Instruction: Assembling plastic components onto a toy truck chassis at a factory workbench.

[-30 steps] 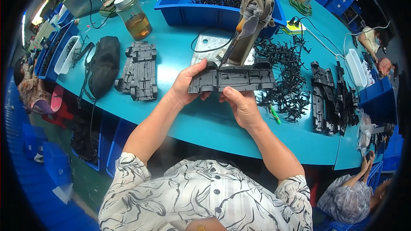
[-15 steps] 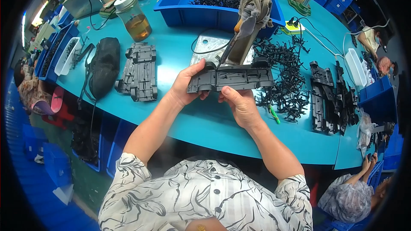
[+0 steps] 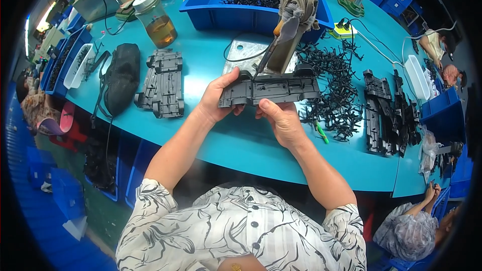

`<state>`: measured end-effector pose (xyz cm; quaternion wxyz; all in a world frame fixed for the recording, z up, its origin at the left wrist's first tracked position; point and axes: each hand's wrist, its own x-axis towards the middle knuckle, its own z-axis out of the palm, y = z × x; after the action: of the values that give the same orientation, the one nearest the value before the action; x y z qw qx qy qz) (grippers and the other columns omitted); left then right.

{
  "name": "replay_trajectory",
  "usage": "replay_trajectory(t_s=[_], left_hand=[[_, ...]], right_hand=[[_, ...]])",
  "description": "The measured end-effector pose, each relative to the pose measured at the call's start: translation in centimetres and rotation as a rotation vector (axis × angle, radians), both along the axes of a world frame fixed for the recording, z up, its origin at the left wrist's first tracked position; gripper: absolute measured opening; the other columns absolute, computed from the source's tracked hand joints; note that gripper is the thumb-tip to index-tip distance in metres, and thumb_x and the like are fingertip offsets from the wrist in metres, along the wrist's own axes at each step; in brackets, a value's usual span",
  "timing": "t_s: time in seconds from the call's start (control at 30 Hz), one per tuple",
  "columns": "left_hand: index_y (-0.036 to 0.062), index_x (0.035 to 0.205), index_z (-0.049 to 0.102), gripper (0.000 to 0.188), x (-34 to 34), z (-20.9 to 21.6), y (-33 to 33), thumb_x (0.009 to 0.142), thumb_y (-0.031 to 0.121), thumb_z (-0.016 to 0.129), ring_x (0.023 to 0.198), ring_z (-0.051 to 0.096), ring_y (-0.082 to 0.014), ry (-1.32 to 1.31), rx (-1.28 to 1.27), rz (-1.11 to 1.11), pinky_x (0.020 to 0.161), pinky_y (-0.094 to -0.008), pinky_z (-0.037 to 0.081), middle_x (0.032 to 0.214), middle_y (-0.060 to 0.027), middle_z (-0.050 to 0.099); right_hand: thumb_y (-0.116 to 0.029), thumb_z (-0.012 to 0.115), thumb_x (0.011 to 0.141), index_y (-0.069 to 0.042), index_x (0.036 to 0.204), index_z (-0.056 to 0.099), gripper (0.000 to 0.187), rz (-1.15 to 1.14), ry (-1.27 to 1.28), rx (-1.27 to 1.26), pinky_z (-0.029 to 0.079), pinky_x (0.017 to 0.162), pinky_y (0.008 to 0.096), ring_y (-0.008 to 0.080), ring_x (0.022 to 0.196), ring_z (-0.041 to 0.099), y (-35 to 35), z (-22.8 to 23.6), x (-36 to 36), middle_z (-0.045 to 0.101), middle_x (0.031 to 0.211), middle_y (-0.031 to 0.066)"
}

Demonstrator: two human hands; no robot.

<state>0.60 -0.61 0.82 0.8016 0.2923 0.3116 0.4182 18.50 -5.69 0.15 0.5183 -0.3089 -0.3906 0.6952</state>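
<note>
Above the teal surface (image 3: pixel 231 138), the left hand (image 3: pixel 215 99) grips the left end of a black toy-car chassis (image 3: pixel 283 88), the right hand (image 3: pixel 282 124) its near edge, probably steadying it at the soldering iron (image 3: pixel 265 59).

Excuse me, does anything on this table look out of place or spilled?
Perhaps the loose black parts: they lie scattered on the table beside the right end of the held chassis, while similar-looking ones sit in the blue bin. I cannot tell whether they spilled.
</note>
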Motion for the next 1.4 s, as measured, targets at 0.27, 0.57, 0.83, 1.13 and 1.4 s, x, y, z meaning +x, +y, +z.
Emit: replay_trajectory(t_s=[0.27, 0.57, 0.83, 1.13, 1.4], left_hand=[[0.0035, 0.104, 0.055, 0.039, -0.2, 0.7, 0.0, 0.094, 0.039, 0.044, 0.053, 0.060, -0.0157, 0.030, 0.075, -0.035, 0.034, -0.0257, 0.044, 0.081, -0.0093, 0.064], [0.0064, 0.105, 0.055, 0.037, -1.2, 0.8, 0.5, 0.091, 0.040, 0.049, 0.057, 0.062, -0.0189, 0.145, -0.016, -0.132, 0.038, -0.0303, 0.045, 0.083, -0.0090, 0.065], [0.0064, 0.097, 0.057, 0.036, -1.1, 0.4, 1.8, 0.090, 0.041, 0.050, 0.054, 0.061, -0.0205, 0.113, -0.015, -0.112, 0.040, -0.0315, 0.045, 0.076, -0.0085, 0.065], [0.0060, 0.101, 0.056, 0.036, -1.5, 0.1, 2.4, 0.090, 0.040, 0.049, 0.056, 0.061, -0.0185, 0.090, 0.040, -0.112, 0.038, -0.0296, 0.045, 0.077, -0.0080, 0.064], [0.0061, 0.108, 0.054, 0.038, -1.5, -0.1, 2.2, 0.091, 0.039, 0.049, 0.058, 0.062, -0.0150, 0.089, 0.110, -0.100, 0.035, -0.0264, 0.044, 0.080, -0.0070, 0.064]], right_hand=[[-0.021, 0.068, 0.082, -0.004, 0.099, 0.057, 0.026, 0.001, -0.030, 0.017, 0.046, 0.069, 0.0313, 0.0149, 0.076, 0.056, -0.1, 0.0, 0.0, 0.060, 0.085, 0.0043], [-0.016, 0.067, 0.084, -0.004, 0.097, 0.058, 0.020, -0.084, 0.056, -0.135, 0.046, 0.068, 0.0285, 0.0128, 0.077, 0.054, -1.2, 0.0, -0.4, 0.059, 0.088, 0.0026], [-0.016, 0.068, 0.083, -0.005, 0.098, 0.059, 0.021, -0.082, -0.023, -0.193, 0.048, 0.066, 0.0268, 0.0118, 0.078, 0.056, -0.3, 1.4, -0.4, 0.060, 0.090, 0.0024], [-0.017, 0.070, 0.080, -0.005, 0.098, 0.059, 0.024, -0.085, -0.072, -0.151, 0.047, 0.067, 0.0275, 0.0125, 0.079, 0.056, 0.2, 1.1, -1.2, 0.060, 0.090, 0.0026], [-0.013, 0.070, 0.080, -0.003, 0.098, 0.060, 0.023, -0.105, 0.004, -0.159, 0.047, 0.069, 0.0280, 0.0139, 0.079, 0.057, -0.1, 0.3, -1.5, 0.062, 0.090, 0.0045]])
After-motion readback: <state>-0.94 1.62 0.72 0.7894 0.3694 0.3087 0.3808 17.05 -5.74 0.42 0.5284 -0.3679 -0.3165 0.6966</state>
